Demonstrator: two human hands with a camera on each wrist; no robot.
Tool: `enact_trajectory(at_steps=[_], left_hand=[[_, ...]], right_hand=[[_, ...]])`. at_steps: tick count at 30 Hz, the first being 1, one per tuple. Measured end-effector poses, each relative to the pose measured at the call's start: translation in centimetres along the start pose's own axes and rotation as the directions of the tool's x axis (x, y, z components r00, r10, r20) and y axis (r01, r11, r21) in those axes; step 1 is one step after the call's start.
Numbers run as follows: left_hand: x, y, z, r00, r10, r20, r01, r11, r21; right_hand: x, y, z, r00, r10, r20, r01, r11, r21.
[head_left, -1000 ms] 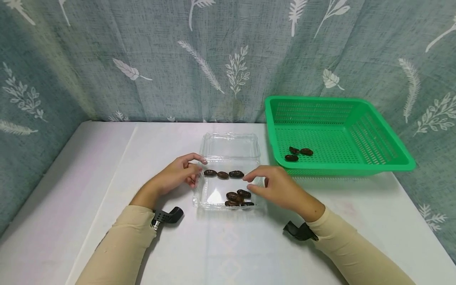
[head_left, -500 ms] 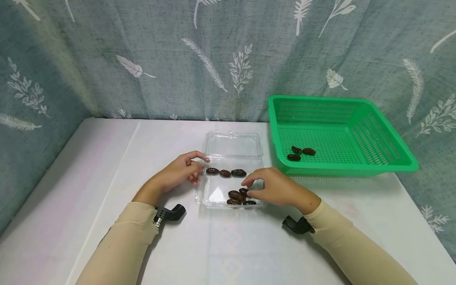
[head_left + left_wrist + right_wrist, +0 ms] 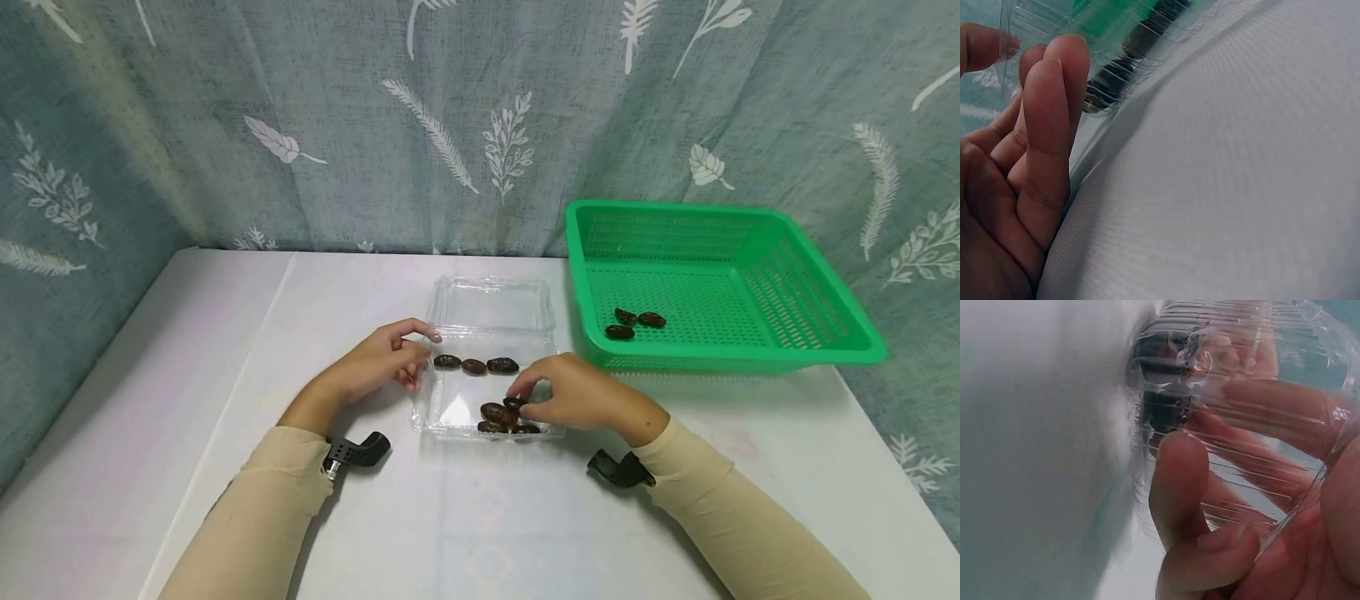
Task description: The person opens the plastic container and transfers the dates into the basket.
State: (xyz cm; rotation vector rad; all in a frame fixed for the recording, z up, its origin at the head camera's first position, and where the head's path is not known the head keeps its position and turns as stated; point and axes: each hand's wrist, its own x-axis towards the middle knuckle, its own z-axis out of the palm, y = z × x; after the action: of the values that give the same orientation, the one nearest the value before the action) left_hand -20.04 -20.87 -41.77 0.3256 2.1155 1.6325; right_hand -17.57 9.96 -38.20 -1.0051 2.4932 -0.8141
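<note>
A clear plastic clamshell box (image 3: 457, 393) lies on the table with its lid folded back. My left hand (image 3: 386, 360) grips its left edge, and in the left wrist view the fingers (image 3: 1047, 112) stand around the ribbed wall. Inside the box three dates (image 3: 473, 367) form a row across the middle. At its near right lies a cluster of several dates (image 3: 497, 413). My right hand (image 3: 576, 397) reaches in over the right wall and pinches a date (image 3: 513, 402) at the top of this cluster. The right wrist view shows its fingers through the plastic (image 3: 1260, 412).
A green slotted basket (image 3: 720, 357) stands to the right of the box, with three dates (image 3: 620, 332) in its near left corner. White cloth (image 3: 360, 533) covers the table. A leaf-patterned curtain (image 3: 337, 167) hangs along the back.
My right hand has moved down and slightly left into the box, closing its finger and thumb on a date in the cluster. My left hand stays at the box's left edge.
</note>
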Motion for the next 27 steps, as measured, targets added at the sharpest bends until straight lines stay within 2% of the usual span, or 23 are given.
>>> enact_trajectory(at_steps=[7, 18, 27], left_hand=[[0.05, 0.08, 0.04, 1.0, -0.005, -0.005, 0.005, 1.0, -0.001], [0.02, 0.01, 0.0, 1.0, -0.016, -0.007, 0.016, 1.0, -0.002], [-0.09, 0.13, 0.05, 1.0, -0.025, -0.008, 0.025, 1.0, 0.01]], right_hand=[[0.09, -0.23, -0.11, 1.0, 0.001, 0.029, 0.001, 0.999, -0.052], [0.22, -0.41, -0.03, 0.998, 0.031, 0.049, -0.028, 0.998, -0.047], [0.25, -0.56, -0.14, 0.998, 0.008, 0.06, -0.004, 0.997, -0.072]])
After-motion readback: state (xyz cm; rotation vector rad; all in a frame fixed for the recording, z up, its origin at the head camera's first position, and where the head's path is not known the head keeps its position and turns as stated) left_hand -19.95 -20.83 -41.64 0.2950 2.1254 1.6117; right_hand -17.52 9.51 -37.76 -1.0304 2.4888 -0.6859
